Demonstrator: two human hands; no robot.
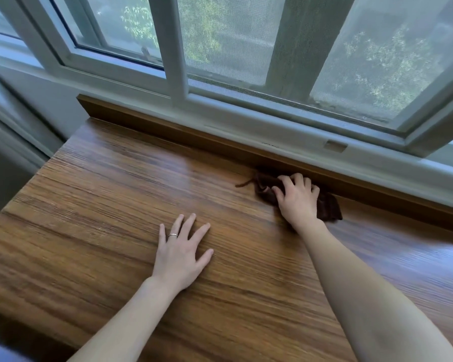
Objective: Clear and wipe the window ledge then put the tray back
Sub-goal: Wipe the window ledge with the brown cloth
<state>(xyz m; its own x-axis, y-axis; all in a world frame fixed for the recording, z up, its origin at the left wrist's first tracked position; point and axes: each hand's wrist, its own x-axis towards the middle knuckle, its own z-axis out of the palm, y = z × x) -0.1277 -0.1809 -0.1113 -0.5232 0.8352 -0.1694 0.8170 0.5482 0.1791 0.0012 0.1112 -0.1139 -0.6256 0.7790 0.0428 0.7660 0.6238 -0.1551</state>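
- Brown cloth [327, 206] is being gripped by the curled right hand [297, 198], wiping the ledge [102, 194] at its back edge.
- Left hand [182, 248] is lying spread flat, bracing.
- Next move is probably sweeping the remaining wood; no tray is showing.

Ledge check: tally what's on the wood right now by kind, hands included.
Hands: 2, the left hand flat on the ledge, the right hand on the cloth
Brown cloth: 1
Ring: 1, on the left hand
Trays: 0 in view
Total: 4
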